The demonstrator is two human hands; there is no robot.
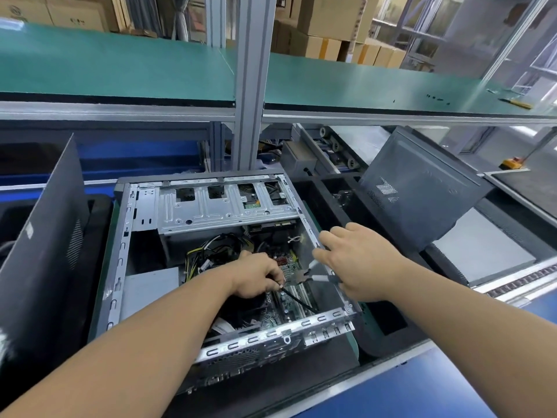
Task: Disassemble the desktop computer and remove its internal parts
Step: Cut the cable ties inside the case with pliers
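My left grip (256, 276) pinches a black cable (297, 298) low in the desktop computer (229, 267); my right grip (358, 260), fingers relaxed, steadies the case edge. Pull straight, gently.

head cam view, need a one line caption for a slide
Left hand pinches a black cable inside the open desktop case while the right hand rests on its edge.

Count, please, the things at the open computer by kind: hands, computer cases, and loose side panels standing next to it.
Hands: 2, left and right
Computer cases: 1
Side panels: 2, at left and at right
Total: 5
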